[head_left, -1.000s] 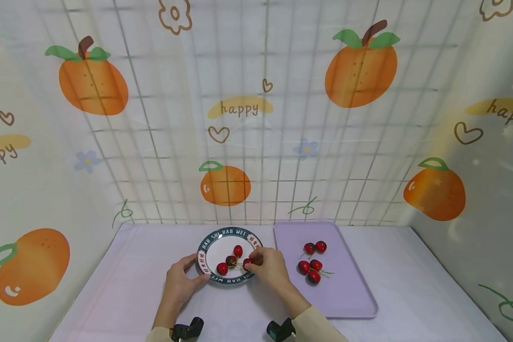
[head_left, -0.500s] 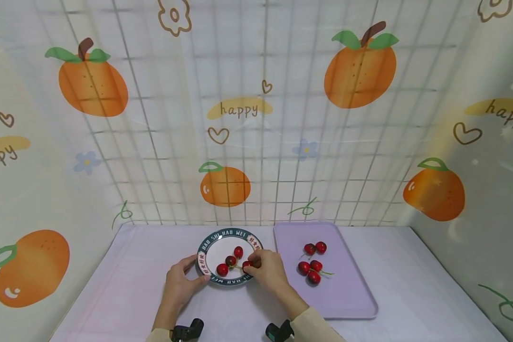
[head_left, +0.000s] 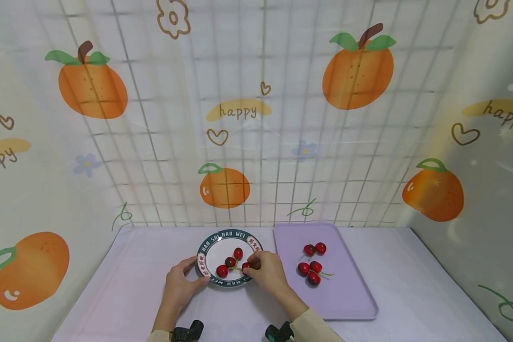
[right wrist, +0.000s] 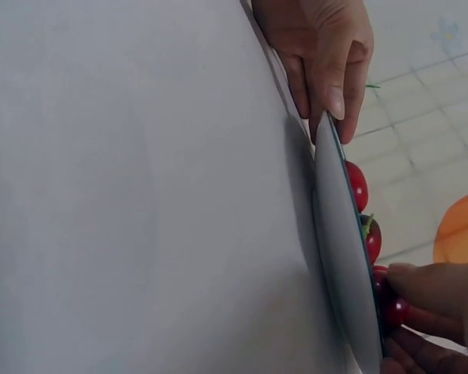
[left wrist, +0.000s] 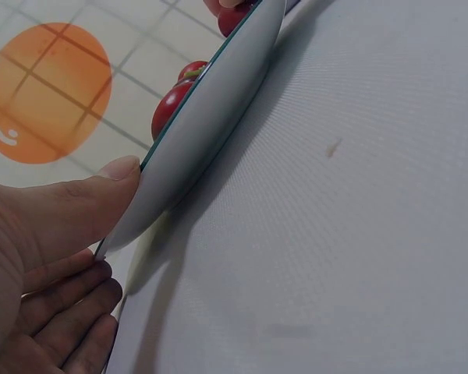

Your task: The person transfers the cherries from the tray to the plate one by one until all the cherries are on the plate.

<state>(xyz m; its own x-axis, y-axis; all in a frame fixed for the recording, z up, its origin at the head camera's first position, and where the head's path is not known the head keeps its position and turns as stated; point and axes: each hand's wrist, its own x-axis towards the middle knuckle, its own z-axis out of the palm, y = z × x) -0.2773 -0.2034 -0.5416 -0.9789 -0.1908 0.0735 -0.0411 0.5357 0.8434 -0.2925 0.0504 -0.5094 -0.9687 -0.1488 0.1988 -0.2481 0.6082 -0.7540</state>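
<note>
In the head view, my left hand (head_left: 180, 283) holds the left rim of a white plate (head_left: 232, 233) with a dark green, lettered border. Its thumb lies on the rim and its fingers are lower at the edge, as the left wrist view shows. At the plate's right side, my right hand (head_left: 271, 273) pinches a red cherry (head_left: 245, 266) between thumb and fingers, low over the plate; the fingers partly cover it. Three more cherries lie on the plate: one at the front left (head_left: 222, 271), a darker one (head_left: 230, 262), and one farther back (head_left: 238, 253).
Right of the plate lies a purple tray (head_left: 346, 304) carrying several cherries (head_left: 314, 278), some with green stems. A white cloth covers the table (head_left: 124, 280). Behind it hangs a curtain (head_left: 256, 156) printed with oranges, in front of a wire grid.
The head view has tilted slightly, so the scene sits a little lower in it. Both hands, the plate and the cherries keep nearly the same places.
</note>
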